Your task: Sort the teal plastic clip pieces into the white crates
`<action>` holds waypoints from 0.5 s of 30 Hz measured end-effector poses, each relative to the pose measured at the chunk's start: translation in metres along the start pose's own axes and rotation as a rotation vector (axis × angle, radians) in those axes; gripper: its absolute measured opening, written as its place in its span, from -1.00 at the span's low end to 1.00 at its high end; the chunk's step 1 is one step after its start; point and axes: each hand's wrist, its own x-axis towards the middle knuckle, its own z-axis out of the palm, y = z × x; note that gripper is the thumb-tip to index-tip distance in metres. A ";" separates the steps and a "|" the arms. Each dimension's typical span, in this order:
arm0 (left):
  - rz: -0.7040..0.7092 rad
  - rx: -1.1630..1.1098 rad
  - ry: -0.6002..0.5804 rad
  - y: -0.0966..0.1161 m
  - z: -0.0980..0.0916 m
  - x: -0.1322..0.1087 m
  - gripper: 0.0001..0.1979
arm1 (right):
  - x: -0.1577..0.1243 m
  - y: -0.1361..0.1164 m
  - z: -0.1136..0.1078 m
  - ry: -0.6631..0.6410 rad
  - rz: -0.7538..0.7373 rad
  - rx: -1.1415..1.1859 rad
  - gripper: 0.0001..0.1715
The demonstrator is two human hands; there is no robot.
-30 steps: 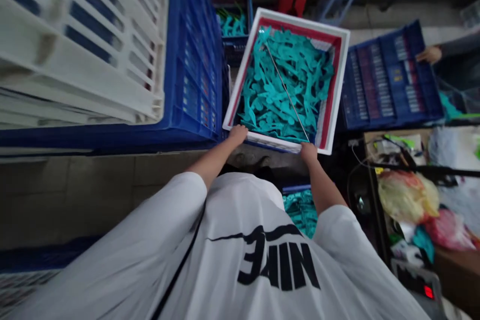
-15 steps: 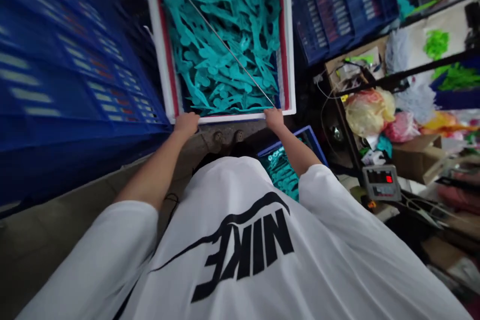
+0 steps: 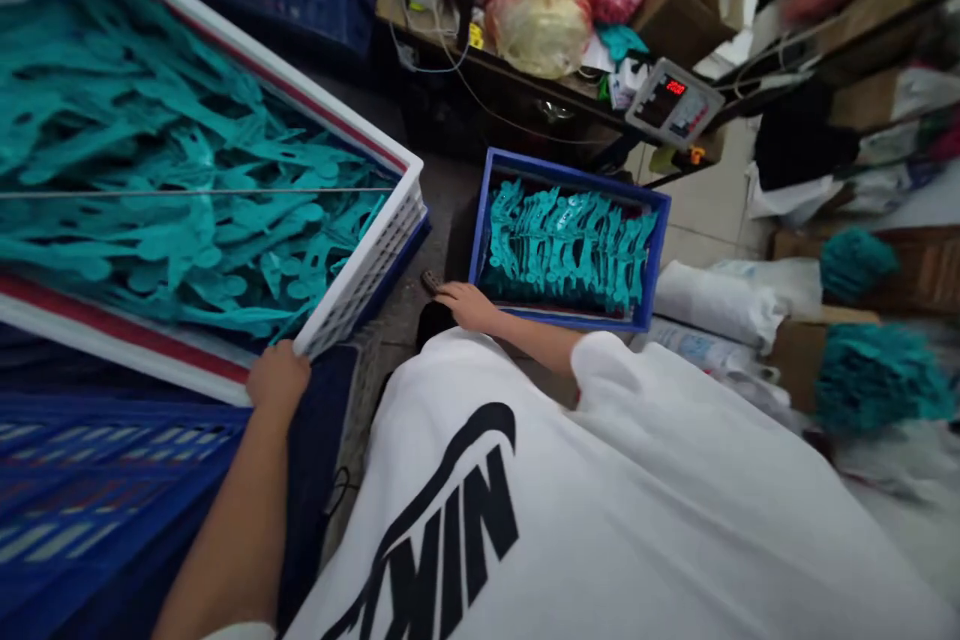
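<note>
Holding a white slatted crate with the left hand, the person has the fingers clenched around its near edge, so this hand is grasping the crate. The crate fills the upper left of the frame and sits tilted in the view, on top of a blue plastic crate. Inside it lies a loose heap of teal cut-out pieces, and a thin metal rod lies across them.

The right hand is low in the middle of the frame. Its fingers are stretched out and not grasping anything that I can see (the hand only lies there). It is just beside the corner of a small blue crate, where teal pieces stand packed in tidy rows, and near a small dark object that is too small to name.

Toward the top, a table edge carries plastic bags and a digital scale with a red display. Blurred teal bunches sit at the right.
</note>
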 end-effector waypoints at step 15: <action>0.020 -0.108 0.246 0.009 0.014 0.018 -0.14 | -0.424 -0.023 0.210 0.033 1.243 0.618 -0.59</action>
